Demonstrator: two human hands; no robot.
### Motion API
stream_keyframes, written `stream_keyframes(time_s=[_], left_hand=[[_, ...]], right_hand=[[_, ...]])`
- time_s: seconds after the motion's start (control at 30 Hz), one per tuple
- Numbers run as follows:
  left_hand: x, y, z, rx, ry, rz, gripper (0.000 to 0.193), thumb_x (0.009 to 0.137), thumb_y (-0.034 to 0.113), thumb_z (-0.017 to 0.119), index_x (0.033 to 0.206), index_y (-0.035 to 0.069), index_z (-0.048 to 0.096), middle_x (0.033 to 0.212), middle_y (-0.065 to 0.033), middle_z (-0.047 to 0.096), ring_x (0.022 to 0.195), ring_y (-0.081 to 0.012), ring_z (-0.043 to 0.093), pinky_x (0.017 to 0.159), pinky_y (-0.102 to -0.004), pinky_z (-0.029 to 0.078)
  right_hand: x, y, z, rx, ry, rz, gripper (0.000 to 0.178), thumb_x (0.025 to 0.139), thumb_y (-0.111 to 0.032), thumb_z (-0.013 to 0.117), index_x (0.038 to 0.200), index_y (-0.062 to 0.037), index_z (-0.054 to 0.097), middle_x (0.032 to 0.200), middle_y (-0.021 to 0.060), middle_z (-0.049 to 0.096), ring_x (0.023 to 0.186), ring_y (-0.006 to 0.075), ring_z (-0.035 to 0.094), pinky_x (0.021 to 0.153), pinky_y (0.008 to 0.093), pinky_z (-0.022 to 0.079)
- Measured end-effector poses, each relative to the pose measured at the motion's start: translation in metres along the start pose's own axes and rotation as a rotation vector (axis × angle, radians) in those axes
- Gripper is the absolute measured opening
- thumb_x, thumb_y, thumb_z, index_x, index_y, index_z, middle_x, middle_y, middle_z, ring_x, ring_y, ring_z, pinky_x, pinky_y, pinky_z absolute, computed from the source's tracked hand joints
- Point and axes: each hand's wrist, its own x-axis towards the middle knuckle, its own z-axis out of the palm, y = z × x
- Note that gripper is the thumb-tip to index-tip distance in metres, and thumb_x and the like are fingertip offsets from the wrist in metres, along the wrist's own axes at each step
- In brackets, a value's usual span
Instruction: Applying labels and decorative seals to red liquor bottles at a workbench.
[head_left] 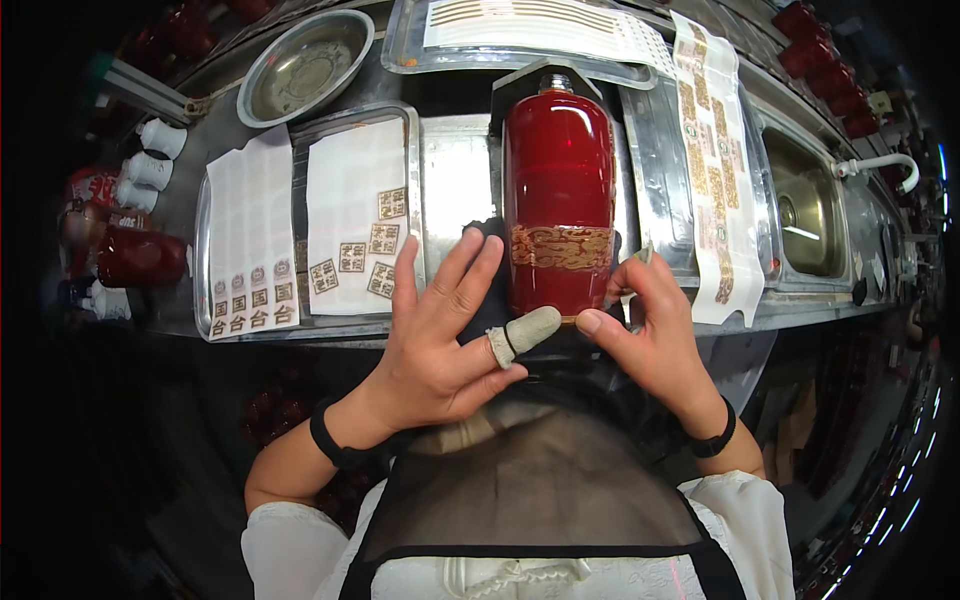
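A glossy dark red bottle (561,150) lies on its side, neck away from me, with a patterned gold band (562,247) around its lower part. My left hand (440,335) is open, its fingers spread to the left of the base. A pale cloth finger cot (527,333) covers one of its fingers, and that fingertip reaches the bottle's near end. My right hand (650,325) is closed around the lower right corner of the bottle, thumb at the base edge and bent fingers against the side. Another finger cot (645,255) shows on it. Dark cloth (488,285) lies beside the bottle.
Left of the bottle, a metal tray (412,140) carries two label sheets (250,220). A metal bowl (306,68) stands behind it. Right, a long gold-patterned label sheet (712,170) lies before a sink (838,200) with a white tap (880,170). White cups (150,170) stand far left.
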Motion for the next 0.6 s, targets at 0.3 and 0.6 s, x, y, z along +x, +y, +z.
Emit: stream_keyframes(time_s=[0.3, 0.6], left_hand=[[-0.02, -0.011, 0.003, 0.121, 0.02, -0.07, 0.039, 0.093, 0.043, 0.068, 0.126, 0.023, 0.075, 0.162, -0.0319, 0.027, 0.149, -0.0486, 0.03, 0.118, -0.066, 0.004], [0.002, -0.003, -0.003, 0.118, -0.029, 0.01, 0.036, 0.089, 0.046, 0.072, 0.12, 0.029, 0.077, 0.162, -0.031, 0.028, 0.149, -0.0492, 0.029, 0.117, -0.0678, 0.003]], right_hand=[[-0.003, 0.014, -0.007, 0.077, -0.043, -0.002, 0.035, 0.08, -0.028, 0.084, 0.088, -0.0031, 0.06, 0.086, 0.0039, 0.049, 0.066, 0.0132, 0.047, 0.06, 0.0291, 0.038], [-0.021, 0.027, -0.024, 0.427, -0.048, 0.138, 0.015, 0.09, -0.01, 0.072, 0.084, -0.0024, 0.061, 0.088, -0.0021, 0.051, 0.064, 0.0004, 0.038, 0.057, 0.0186, 0.031]])
